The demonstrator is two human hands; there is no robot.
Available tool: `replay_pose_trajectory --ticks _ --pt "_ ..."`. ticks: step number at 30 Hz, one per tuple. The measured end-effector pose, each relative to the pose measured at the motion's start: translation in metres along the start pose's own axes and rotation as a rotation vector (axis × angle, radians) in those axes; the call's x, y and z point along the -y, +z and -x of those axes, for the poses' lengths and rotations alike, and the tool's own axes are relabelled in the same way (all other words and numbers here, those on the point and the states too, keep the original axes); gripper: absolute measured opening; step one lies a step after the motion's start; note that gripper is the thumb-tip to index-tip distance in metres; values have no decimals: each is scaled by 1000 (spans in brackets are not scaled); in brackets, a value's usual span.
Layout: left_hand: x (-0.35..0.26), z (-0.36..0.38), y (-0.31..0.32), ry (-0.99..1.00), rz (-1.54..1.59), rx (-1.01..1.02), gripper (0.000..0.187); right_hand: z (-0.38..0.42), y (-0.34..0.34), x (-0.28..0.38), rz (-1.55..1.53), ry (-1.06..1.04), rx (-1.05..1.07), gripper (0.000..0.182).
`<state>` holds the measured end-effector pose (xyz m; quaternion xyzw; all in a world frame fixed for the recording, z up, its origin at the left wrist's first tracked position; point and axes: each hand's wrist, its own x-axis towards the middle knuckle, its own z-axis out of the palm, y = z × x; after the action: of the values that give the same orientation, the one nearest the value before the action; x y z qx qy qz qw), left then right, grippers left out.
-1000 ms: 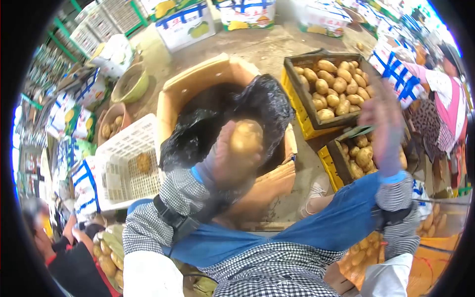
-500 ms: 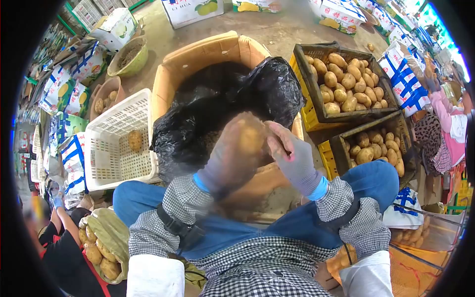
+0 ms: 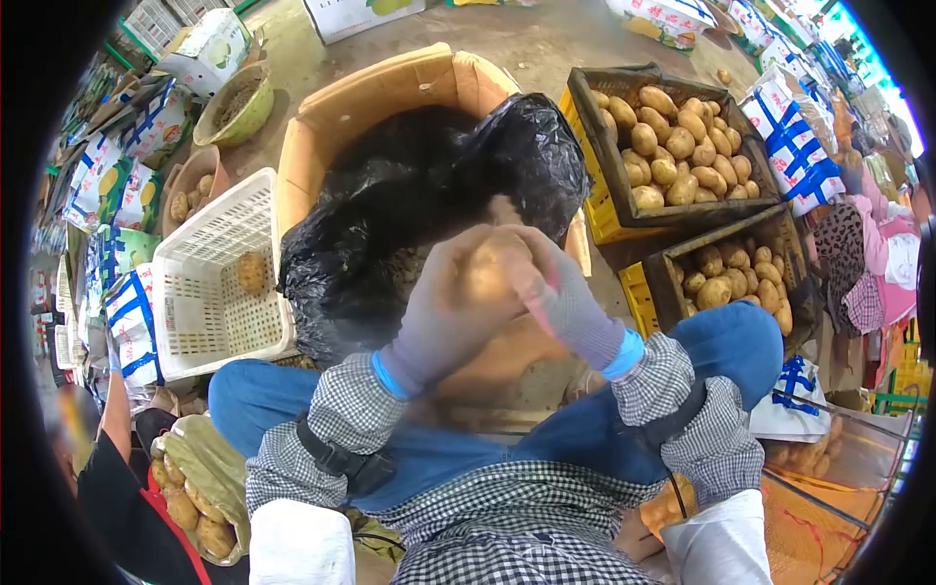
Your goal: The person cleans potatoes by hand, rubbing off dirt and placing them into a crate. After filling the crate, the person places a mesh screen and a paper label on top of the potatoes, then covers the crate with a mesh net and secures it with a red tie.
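A potato (image 3: 485, 276) sits between my two gloved hands, above the front edge of a cardboard box (image 3: 302, 166) lined with black plastic (image 3: 336, 263). My left hand (image 3: 444, 317) cups it from the left side, fingers curled round it. My right hand (image 3: 565, 307) is closed over its right and top, the thumb pressed along its face. Both hands wear grey-purple gloves with blue at the cuffs. Motion blurs the fingertips, and part of the potato is hidden behind them. A brownish patch shows just beyond the fingers.
A white plastic crate (image 3: 229, 336) holding one potato (image 3: 251, 273) stands left. On the right are a large crate of potatoes (image 3: 575, 190) and a smaller one (image 3: 639, 302). Behind the left crate are a brown tub (image 3: 216, 168) and a green basin (image 3: 255, 122). A person's arm (image 3: 115, 419) shows lower left.
My right fingers have closed further over the potato, and both hands sit slightly closer together. The whole view has shifted a little.
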<state>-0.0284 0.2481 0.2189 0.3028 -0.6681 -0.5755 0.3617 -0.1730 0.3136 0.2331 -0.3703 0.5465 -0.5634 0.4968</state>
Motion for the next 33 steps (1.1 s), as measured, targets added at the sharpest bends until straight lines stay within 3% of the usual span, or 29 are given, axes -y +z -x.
replay_pose_trajectory --ticks 2,9,11,13,17,20,23,26,27,29,32,33 --pt "5 -1 -4 48 -102 72 64 0 -2 8 -73 85 33 36" --pt "1 -1 -13 -16 76 156 65 -16 -1 -21 77 -320 -29 24" --pt "2 1 -17 31 -5 167 63 -12 -1 -9 165 -213 -52 26" --pt "-4 1 -17 -18 120 185 62 -14 -4 -10 138 -126 -58 32" --pt "-35 -1 -21 -248 522 236 62 -21 -11 -20 103 -205 -13 39" --pt "-28 1 -26 -294 625 225 64 -21 -11 -11 82 -155 11 38" --pt "-19 -1 -24 -160 513 184 66 -15 0 1 108 -70 -130 34" --pt "-24 -5 -17 -100 107 58 90 -16 -3 -20 377 -361 -113 53" --pt "-22 -10 -18 19 -102 91 89 -15 1 -13 495 -163 -89 65" --pt "-12 -26 -25 257 -521 153 87 -24 -2 -13 84 15 -40 64" --pt "10 -73 -51 -153 -114 299 80 -39 -16 -10 -341 216 -94 53" --pt "29 -91 -65 -149 -209 292 73 -43 -24 -10 -402 248 -115 47"
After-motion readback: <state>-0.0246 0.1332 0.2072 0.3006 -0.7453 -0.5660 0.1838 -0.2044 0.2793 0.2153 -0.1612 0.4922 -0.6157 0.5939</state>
